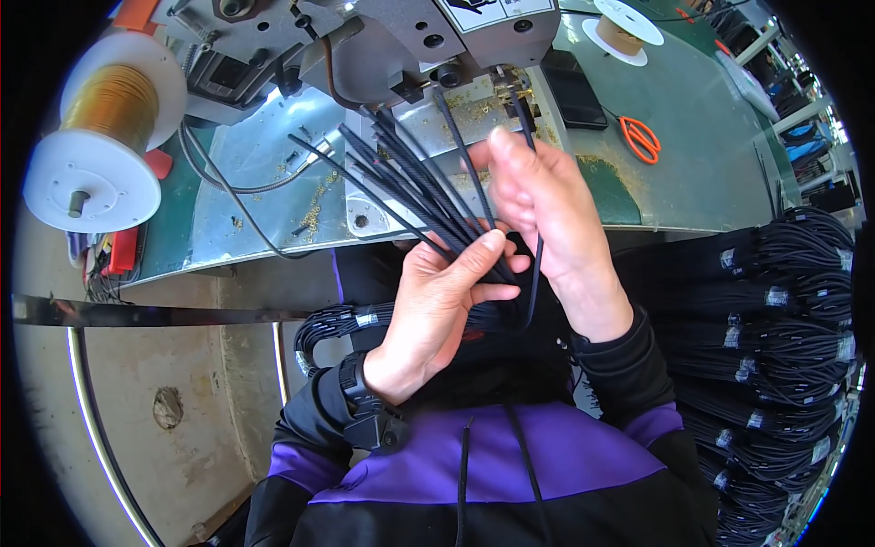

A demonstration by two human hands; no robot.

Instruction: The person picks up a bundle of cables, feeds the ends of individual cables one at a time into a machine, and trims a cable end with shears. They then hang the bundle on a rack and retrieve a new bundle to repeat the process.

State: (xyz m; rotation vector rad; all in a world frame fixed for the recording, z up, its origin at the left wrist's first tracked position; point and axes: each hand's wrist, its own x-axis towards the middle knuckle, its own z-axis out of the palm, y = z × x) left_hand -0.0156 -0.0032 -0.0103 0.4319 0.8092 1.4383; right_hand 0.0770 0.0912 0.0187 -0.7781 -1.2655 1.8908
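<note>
My left hand (428,305) is closed round the lower part of a fanned bundle of black braided cords (401,173), its thumb pressed across them. The upper ends of the bundle point toward a grey metal machine (369,68). To the right, my right hand (558,205) is raised with thumb and fingers closed on a single black cord (539,251). This cord runs up toward the machine's tooling (510,87), and its lower part bends below my left fingers. Whether its tip touches the tooling, I cannot make out.
Scattered brass bits (314,205) lie on the table. A large wire spool (114,96) stands left, a smaller spool (623,32) at the back right. A dark phone (572,89) and orange-handled scissors (640,139) are beside the machine. Bundled black cords (802,301) hang at the right.
</note>
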